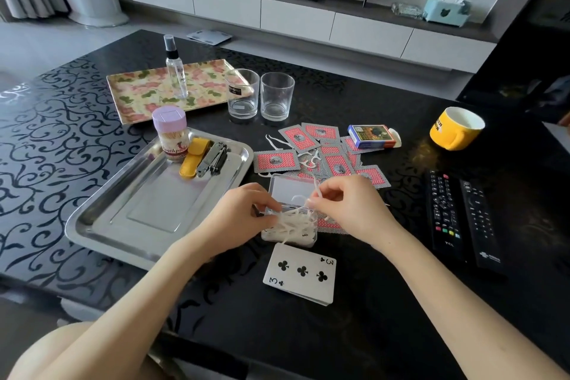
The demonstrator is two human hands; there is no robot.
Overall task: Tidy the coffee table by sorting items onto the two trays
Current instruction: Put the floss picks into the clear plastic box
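Note:
A clear plastic box [288, 194] with its lid up sits in the middle of the table, filled with white floss picks [296, 220]. My left hand [243, 210] grips the box's left side. My right hand [342, 203] pinches a floss pick over the open box. More loose floss picks [308, 159] lie on the scattered red-backed cards [327, 154] behind. The steel tray [105, 225] at left holds a toothpick jar [171, 133], a yellow pouch [192, 157] and nail clippers [212, 159]. The floral tray [138, 92] carries a spray bottle [175, 69].
Two empty glasses [242, 94] [276, 95] stand right of the floral tray. A card box [371, 136] and a yellow mug [456, 128] lie at right, two remotes [462, 219] near the right edge. A card stack showing the three of clubs [300, 273] lies in front of the box.

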